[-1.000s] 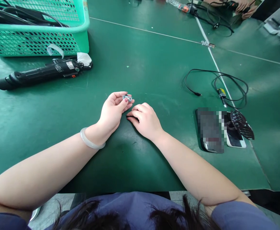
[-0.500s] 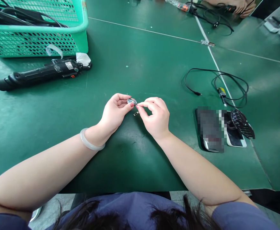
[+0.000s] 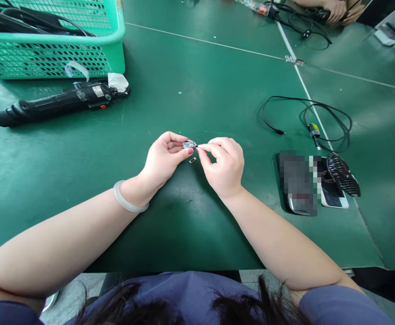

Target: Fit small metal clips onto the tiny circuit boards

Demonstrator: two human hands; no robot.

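Note:
My left hand is closed in a pinch on a small circuit board, grey-blue with dark edges, between thumb and fingers. At the board's right end, my right hand pinches thumb and forefinger together. A tiny dark tip shows at those fingertips, too small to tell if it is part of the board or separate. Just below the board, a small flat rectangular piece, pale with a dark frame, lies on the green table between my hands.
At upper left stands a green basket of black cables, with a black electric screwdriver before it. To the right lie a coiled black cable, two phones and a dark hair claw. Another person's hands are at far right.
Both hands have shifted slightly right, the right hand a little more. The board has moved with my left hand and shows more of its face. The small rectangular piece has stayed put.

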